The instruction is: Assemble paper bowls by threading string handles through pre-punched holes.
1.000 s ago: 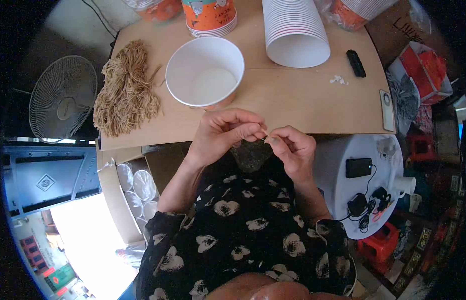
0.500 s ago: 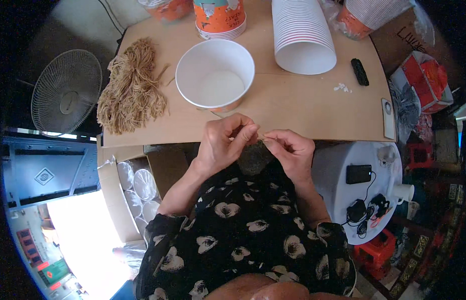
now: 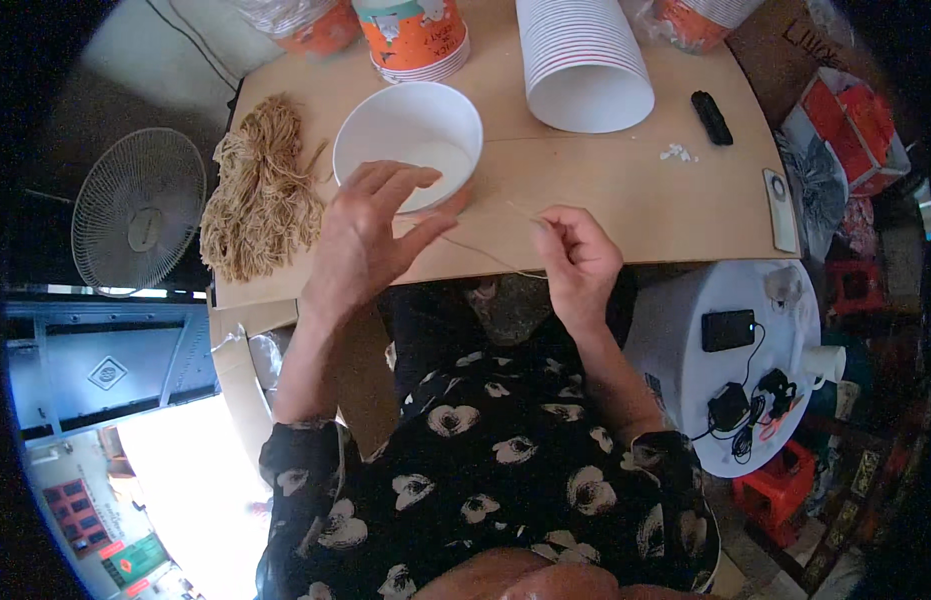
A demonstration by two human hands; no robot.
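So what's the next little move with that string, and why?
Probably bring the string to the white paper bowl. The right hand pinches one end, the strand runs toward the left hand, whose fingers are spread at the bowl's rim.

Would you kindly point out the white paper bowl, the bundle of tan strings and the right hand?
white paper bowl (image 3: 390, 130): head view, inner wall.
bundle of tan strings (image 3: 257, 190): head view, middle of the heap.
right hand (image 3: 577, 262): head view, back of the hand.
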